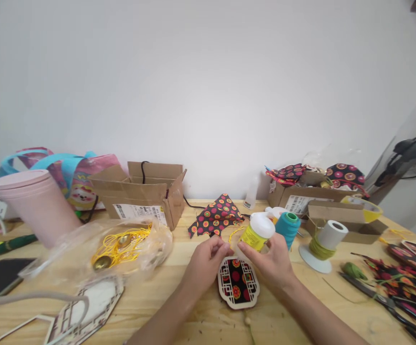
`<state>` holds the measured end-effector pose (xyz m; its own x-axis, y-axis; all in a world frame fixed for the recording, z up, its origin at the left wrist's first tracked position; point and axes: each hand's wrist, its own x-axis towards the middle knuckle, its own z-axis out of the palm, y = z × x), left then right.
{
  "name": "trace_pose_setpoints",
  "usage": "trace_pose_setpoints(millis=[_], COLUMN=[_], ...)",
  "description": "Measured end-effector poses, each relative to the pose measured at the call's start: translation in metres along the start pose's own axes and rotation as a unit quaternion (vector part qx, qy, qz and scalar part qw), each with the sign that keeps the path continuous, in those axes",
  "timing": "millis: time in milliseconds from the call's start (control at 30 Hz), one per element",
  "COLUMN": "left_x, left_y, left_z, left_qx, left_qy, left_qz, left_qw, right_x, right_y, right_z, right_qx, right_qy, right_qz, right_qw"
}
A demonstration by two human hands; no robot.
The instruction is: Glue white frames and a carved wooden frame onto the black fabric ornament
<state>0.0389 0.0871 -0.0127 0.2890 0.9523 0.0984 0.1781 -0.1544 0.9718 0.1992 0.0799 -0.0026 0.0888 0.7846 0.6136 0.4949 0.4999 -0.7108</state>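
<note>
My right hand (273, 258) is wrapped round a white plastic bottle with a yellow label (258, 231), tilted above the table. Close by on its left, my left hand (207, 258) has thumb and fingers pinched together; what they hold, if anything, is too small to tell. Just below both hands lies a small pale wooden lattice frame (223, 282) with dark flowered fabric (237, 279) inside it. A short yellow cord (233, 233) shows between the hands. A piece of flowered cloth (217, 215) rests beyond them.
At left are a cardboard box (146, 201), a pink tumbler (37, 206), a bag of yellow cords (129, 244) and an octagonal frame (89, 306). On the right stand a teal thread spool (287, 229), a green thread spool (321, 247), black scissors (376, 294) and fabric pieces (405, 287).
</note>
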Motion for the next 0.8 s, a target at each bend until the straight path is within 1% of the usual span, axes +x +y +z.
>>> trace_pose_setpoints(millis=[100, 200, 333, 533, 667, 800], left_x=[-0.0001, -0.0013, -0.0024, -0.0024, -0.0028, -0.0027], left_y=[0.0007, 0.0017, 0.0024, 0.0016, 0.0016, 0.0019], left_z=[0.0002, 0.0008, 0.0009, 0.0007, 0.0014, 0.0016], left_qx=[0.005, 0.010, 0.018, 0.024, 0.026, 0.027], left_qy=[0.002, 0.000, 0.000, -0.001, 0.001, 0.001], left_qz=[0.001, 0.003, 0.005, 0.000, 0.001, 0.004], left_qw=[1.000, 1.000, 1.000, 1.000, 1.000, 1.000], right_x=[0.0005, 0.0005, -0.0003, -0.0008, -0.0003, 0.0005], right_y=[-0.0018, -0.0019, -0.0017, -0.0016, -0.0022, -0.0025], right_z=[-0.0014, -0.0021, -0.0024, -0.0030, -0.0026, -0.0025], right_qx=[-0.025, -0.032, -0.039, -0.026, -0.020, -0.020], right_qy=[-0.042, -0.055, -0.053, -0.021, -0.035, -0.047], right_qz=[-0.005, -0.010, -0.018, -0.011, -0.006, -0.016], right_qw=[0.999, 0.998, 0.998, 0.999, 0.999, 0.999])
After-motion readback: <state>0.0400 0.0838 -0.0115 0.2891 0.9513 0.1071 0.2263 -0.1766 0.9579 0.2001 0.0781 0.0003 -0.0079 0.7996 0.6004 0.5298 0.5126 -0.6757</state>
